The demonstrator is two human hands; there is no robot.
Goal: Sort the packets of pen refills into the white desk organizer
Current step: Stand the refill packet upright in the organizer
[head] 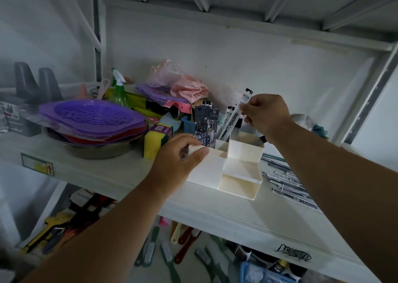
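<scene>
The right hand [266, 115] pinches a white refill packet [238, 112] above the white organizer [228, 168] on the shelf [120, 175]; the left hand [178, 159], fingers relaxed, touches its left wall. Sponges [154, 141] and purple baskets [92, 119] crowd the left; loose packets [288, 183] lie right.

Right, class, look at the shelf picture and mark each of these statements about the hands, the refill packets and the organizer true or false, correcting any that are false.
1. The right hand pinches a white refill packet above the white desk organizer. True.
2. The left hand holds a spray bottle. False: it rests on the organizer's left side, and the green spray bottle stands untouched further back.
3. Dark refill packets already stand upright in a rear compartment. True.
4. The organizer's low front compartment is packed with packets. False: it looks empty.
5. More packets lie flat on the shelf to the organizer's right. True.
</scene>
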